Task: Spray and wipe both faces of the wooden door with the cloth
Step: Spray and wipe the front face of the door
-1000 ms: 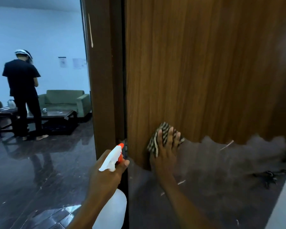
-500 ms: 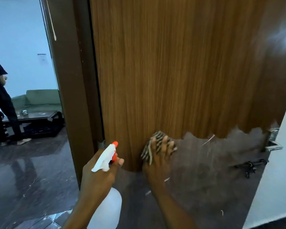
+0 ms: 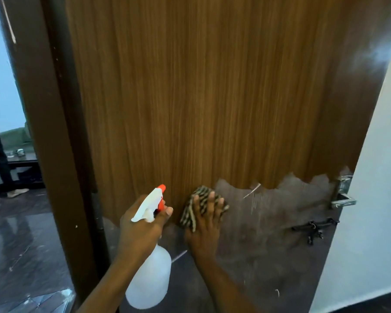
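You face one door (image 3: 212, 98). Your right hand (image 3: 204, 224), fingers spread and straight, presses one striped cloth (image 3: 189, 213) flat against the door's lower half. Your left hand (image 3: 140, 231) curls round the neck of one spray bottle (image 3: 151, 279) near the door's hinge edge. One handle (image 3: 342, 195) and one bunch of keys (image 3: 312, 229) sit at the door's opposite edge.

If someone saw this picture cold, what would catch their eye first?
The wooden door fills the view, its lower part dull grey with a ragged edge. Low at its middle, the right hand presses a striped cloth flat against it, and left of that the left hand grips a white spray bottle.
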A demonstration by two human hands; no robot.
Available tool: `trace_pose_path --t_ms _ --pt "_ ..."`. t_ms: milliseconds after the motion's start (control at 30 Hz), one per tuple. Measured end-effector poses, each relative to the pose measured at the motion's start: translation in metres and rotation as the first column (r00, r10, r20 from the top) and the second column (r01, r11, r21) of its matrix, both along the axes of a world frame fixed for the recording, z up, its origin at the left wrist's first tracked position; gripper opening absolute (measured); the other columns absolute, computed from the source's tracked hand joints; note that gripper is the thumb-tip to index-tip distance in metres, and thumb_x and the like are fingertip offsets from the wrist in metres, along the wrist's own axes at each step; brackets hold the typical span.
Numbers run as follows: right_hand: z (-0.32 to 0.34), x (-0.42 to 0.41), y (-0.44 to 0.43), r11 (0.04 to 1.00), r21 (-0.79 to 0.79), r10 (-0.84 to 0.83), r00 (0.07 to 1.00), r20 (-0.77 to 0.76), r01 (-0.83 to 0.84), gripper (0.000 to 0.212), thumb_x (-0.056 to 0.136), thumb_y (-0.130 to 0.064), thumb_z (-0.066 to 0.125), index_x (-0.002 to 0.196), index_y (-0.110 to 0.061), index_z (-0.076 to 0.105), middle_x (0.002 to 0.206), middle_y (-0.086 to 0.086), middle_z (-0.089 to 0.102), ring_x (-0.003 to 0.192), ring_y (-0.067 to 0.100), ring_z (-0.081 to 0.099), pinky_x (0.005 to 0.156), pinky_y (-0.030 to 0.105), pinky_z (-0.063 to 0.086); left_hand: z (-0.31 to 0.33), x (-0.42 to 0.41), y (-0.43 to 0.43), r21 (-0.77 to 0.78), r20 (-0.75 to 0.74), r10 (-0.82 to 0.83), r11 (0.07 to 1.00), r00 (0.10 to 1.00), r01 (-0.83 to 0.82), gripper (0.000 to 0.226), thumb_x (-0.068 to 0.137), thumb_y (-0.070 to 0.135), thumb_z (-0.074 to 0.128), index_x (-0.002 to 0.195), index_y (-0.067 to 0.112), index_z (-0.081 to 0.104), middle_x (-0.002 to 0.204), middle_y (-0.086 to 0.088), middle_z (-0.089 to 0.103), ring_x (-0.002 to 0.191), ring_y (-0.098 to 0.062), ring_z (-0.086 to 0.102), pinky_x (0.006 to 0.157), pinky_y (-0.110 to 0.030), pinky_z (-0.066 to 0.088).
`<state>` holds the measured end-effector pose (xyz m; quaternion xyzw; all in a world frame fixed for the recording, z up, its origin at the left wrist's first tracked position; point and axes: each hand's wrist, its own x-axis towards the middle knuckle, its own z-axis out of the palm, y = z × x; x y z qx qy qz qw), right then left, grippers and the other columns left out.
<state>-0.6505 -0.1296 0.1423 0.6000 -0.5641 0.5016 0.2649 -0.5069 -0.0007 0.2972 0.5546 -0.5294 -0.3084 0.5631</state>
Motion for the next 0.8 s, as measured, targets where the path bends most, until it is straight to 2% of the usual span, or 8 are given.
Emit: trace_pose_path --t_ms 67,233,333,400,467,633,733,800 --pt "0.025 -0.030 -0.008 0.996 0.011 -0.085 0.988 0.126 0.084 0.071 0.091 -0.028 0.049 0.156 -0.018 0.025 0.163 0.023 0.009 0.148 0.050 0.007 0.115 0.069 0.013 0.005 -0.018 -0.004 -0.023 -0.005 -0.019 1.000 1.000 0.019 0.034 0.078 0.026 0.072 0.103 0.028 0.049 0.100 0.003 0.061 0.082 -0.019 0.062 0.070 -0.027 0.052" --pt "0.110 -0.058 -0.019 0.991 -0.021 -0.120 0.954 0.274 0.131 0.068 0.093 -0.038 0.041 0.157 -0.026 0.020 0.163 0.023 0.011 0.149 0.047 0.003 0.116 0.069 0.007 0.009 -0.041 -0.014 -0.099 0.037 0.009 0.995 0.999 -0.005 0.039 0.078 0.029 0.072 0.110 0.032 0.050 0.106 0.005 0.062 0.091 -0.026 0.064 0.080 -0.036 0.054" --pt "0.096 -0.058 -0.021 0.991 -0.132 0.012 0.998 -0.056 -0.019 0.068 0.092 -0.039 0.054 0.154 -0.026 0.030 0.161 0.024 0.020 0.148 0.051 0.010 0.117 0.068 0.008 0.006 -0.050 -0.012 -0.136 0.059 0.030 0.990 0.998 -0.021 0.036 0.079 0.027 0.072 0.107 0.039 0.053 0.094 0.014 0.062 0.082 -0.022 0.062 0.076 -0.035 0.054" --pt "0.061 -0.065 -0.018 0.983 -0.081 0.133 0.938 -0.321 -0.167 0.075 0.092 -0.048 0.058 0.156 -0.030 0.024 0.163 0.016 0.017 0.150 0.045 0.009 0.119 0.064 0.009 0.002 -0.058 -0.011 -0.136 0.066 0.049 0.990 0.997 -0.040 0.039 0.079 0.030 0.072 0.114 0.035 0.057 0.099 0.012 0.064 0.079 -0.019 0.061 0.072 -0.032 0.054" --pt "0.019 -0.087 -0.013 0.983 0.015 0.174 0.903 -0.394 -0.182 0.080 0.093 -0.052 0.059 0.158 -0.033 0.015 0.165 0.009 0.011 0.152 0.040 0.006 0.120 0.062 0.012 0.000 -0.073 -0.010 -0.124 0.052 0.068 0.990 0.996 -0.061 0.037 0.079 0.031 0.071 0.112 0.033 0.055 0.098 0.009 0.062 0.077 -0.020 0.063 0.065 -0.026 0.053" --pt "0.011 -0.154 -0.016 0.994 0.108 0.002 1.000 -0.024 0.001 0.074 0.089 -0.033 0.054 0.155 -0.018 0.026 0.163 0.024 0.009 0.148 0.052 0.004 0.116 0.069 0.011 0.012 -0.116 -0.012 -0.144 0.024 0.075 0.987 0.997 -0.071 0.029 0.077 0.032 0.071 0.095 0.039 0.050 0.087 0.014 0.061 0.076 -0.019 0.065 0.068 -0.031 0.057" --pt "0.077 -0.178 -0.030 0.991 0.113 -0.108 0.927 0.358 0.072 0.073 0.090 -0.033 0.041 0.158 -0.014 0.019 0.162 0.027 0.006 0.148 0.052 0.000 0.117 0.067 0.007 0.014 -0.134 -0.013 -0.134 0.012 0.083 0.988 0.996 -0.081 0.036 0.078 0.032 0.071 0.106 0.036 0.049 0.102 0.010 0.060 0.087 -0.018 0.064 0.075 -0.034 0.057" --pt "0.106 -0.180 -0.030 0.991 0.114 -0.117 0.889 0.443 0.074 0.076 0.091 -0.036 0.039 0.159 -0.019 0.009 0.164 0.024 -0.001 0.149 0.049 -0.005 0.119 0.064 0.002 0.008 -0.144 -0.010 -0.124 0.015 0.088 0.989 0.996 -0.085 0.038 0.078 0.032 0.071 0.108 0.035 0.048 0.105 0.009 0.059 0.086 -0.017 0.063 0.073 -0.031 0.056"
